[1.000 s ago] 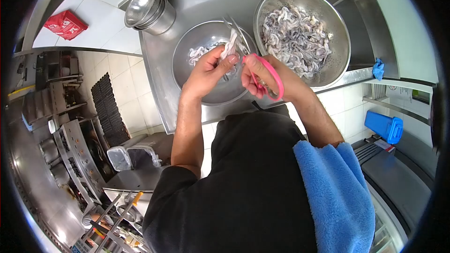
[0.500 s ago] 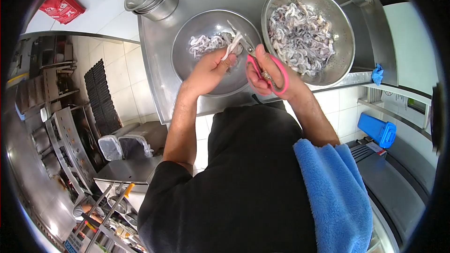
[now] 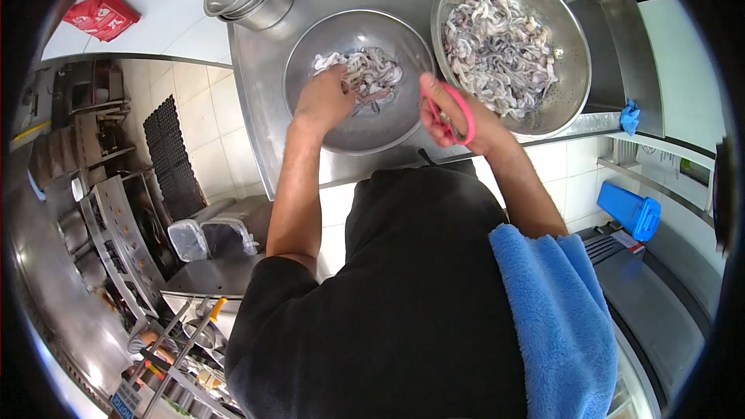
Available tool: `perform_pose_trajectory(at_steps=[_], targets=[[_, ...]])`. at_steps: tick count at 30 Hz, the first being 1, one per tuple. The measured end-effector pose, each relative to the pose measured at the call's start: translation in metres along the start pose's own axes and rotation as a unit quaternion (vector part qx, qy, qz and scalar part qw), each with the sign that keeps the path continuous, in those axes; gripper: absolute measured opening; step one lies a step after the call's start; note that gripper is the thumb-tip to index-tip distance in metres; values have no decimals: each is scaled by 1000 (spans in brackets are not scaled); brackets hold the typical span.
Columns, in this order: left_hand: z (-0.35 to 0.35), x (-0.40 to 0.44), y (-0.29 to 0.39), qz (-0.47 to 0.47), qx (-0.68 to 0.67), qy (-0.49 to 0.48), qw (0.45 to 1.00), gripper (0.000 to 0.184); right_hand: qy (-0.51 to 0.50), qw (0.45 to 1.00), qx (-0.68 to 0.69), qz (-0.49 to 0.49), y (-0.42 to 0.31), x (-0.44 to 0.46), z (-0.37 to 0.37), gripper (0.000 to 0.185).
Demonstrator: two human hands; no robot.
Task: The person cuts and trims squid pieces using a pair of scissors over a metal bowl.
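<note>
My left hand (image 3: 324, 101) is down in the wide steel bowl (image 3: 310, 40), at the left side of a small pile of squid tentacles (image 3: 376, 70). Its fingers are curled onto the pale tentacles, with the tips partly hidden. Pink-handled scissors (image 3: 463, 112) sit in my right hand (image 3: 483, 128), which is closed around the handles between the bowl and the colander. The blades are hard to make out from this angle. Right of the bowl, a large perforated steel colander (image 3: 573, 93) holds a bigger heap of squid tentacles (image 3: 500, 54).
Stacked steel pots (image 3: 268, 4) stand at the counter's back left. A blue scrap of cloth (image 3: 629, 118) lies by the right edge. A red packet (image 3: 102, 15) rests on the white tiled surface. A blue towel (image 3: 555, 318) hangs beside my black shirt.
My left hand has moved left and down onto the bowl's pile, away from the scissors. The tentacle strip it held up no longer shows there. My right hand has shifted slightly right with the scissors.
</note>
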State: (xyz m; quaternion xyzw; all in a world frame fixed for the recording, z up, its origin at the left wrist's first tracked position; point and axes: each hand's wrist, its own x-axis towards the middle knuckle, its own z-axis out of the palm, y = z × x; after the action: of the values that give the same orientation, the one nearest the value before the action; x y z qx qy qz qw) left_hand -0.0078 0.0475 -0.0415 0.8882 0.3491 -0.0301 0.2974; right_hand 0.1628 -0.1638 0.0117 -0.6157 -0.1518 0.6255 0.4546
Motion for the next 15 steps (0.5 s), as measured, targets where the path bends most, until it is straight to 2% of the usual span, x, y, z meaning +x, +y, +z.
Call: perform_pose_trajectory(at_steps=[7,15], targets=[[-26,-12,28,-8,-147,28,989,46,-92,994,-35,45,26,6,11,76],[-42,-25,63,71,-190,69,977,43,-134,990,-47,15,27,6,20,77]])
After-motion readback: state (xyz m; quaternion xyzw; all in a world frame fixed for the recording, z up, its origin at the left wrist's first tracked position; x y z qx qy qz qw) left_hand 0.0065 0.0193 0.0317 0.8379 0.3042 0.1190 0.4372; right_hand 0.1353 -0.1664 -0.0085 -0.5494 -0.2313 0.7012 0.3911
